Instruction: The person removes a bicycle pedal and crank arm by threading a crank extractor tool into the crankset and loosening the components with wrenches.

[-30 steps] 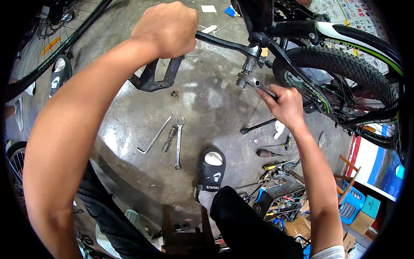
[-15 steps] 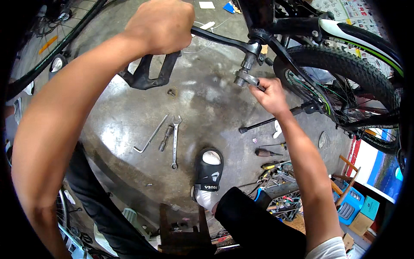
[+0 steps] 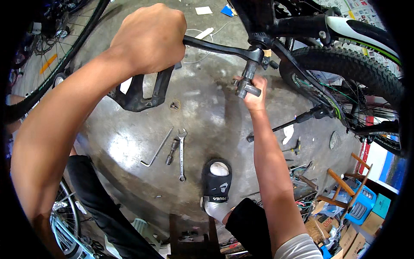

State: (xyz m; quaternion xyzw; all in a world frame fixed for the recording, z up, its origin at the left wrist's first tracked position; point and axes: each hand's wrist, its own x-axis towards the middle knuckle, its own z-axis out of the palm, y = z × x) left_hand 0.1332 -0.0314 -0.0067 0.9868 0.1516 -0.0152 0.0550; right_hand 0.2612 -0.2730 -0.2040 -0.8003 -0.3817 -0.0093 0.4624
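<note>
My left hand (image 3: 148,39) is closed round the pedal end of a black bicycle crank arm (image 3: 222,48). The black platform pedal (image 3: 146,93) hangs just below that fist. At the other end of the crank, a metal crank puller (image 3: 249,69) sticks out toward me from the hub. A short steel wrench (image 3: 252,89) sits across its outer end. My right hand (image 3: 257,98) is closed at this wrench from behind and below; the tool hides part of the fingers. On the floor lie a hex key (image 3: 157,147), a dark socket-like tool (image 3: 172,152) and a combination wrench (image 3: 181,155).
The bike's rear wheel (image 3: 345,73) and kickstand (image 3: 289,124) stand at the right. Another wheel (image 3: 92,21) is at upper left. Loose tools (image 3: 304,175), a wooden stool (image 3: 343,183) and a blue crate (image 3: 360,205) lie lower right. My sandalled foot (image 3: 217,181) is in the middle.
My right hand has swung left and under the tool, and the wrench handle has turned with its end toward me. My left hand, the crank and the pedal have shifted slightly down and left.
</note>
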